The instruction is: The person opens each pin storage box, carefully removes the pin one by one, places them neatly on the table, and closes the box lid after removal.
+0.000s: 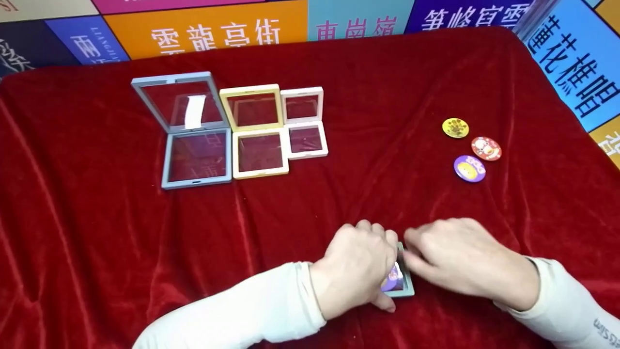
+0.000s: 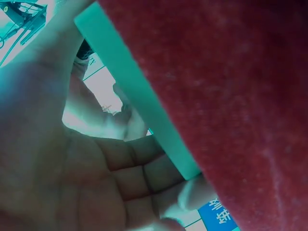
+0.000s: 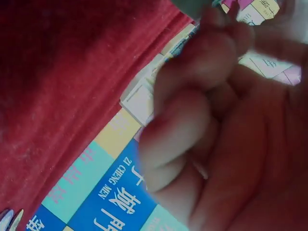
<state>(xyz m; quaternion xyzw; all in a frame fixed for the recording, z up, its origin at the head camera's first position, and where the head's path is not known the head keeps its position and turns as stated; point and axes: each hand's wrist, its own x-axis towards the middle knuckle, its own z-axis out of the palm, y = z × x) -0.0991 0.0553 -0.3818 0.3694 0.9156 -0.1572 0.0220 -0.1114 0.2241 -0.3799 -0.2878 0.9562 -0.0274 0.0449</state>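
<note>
A small green display frame (image 1: 402, 293) with clear film lies near the front of the cloth. Part of a purple round badge (image 1: 390, 281) shows within it; the rest is hidden beneath my left hand (image 1: 361, 266). That hand grips the frame, its thumb at the front edge; in the left wrist view the fingers touch the green side wall (image 2: 137, 91). Close by the frame's right edge is my right hand (image 1: 460, 254), its fingers (image 3: 183, 120) curled. Nothing shows in that hand, though its fingertips are partly hidden and blurred.
Blue (image 1: 197, 184), yellow (image 1: 261, 173) and white (image 1: 308, 155) frames stand unfolded at the back left. A yellow badge (image 1: 456, 128), a red badge (image 1: 486, 149) and a purple-rimmed badge (image 1: 469, 168) lie at the right. Red velvet (image 1: 300, 208) covers the table.
</note>
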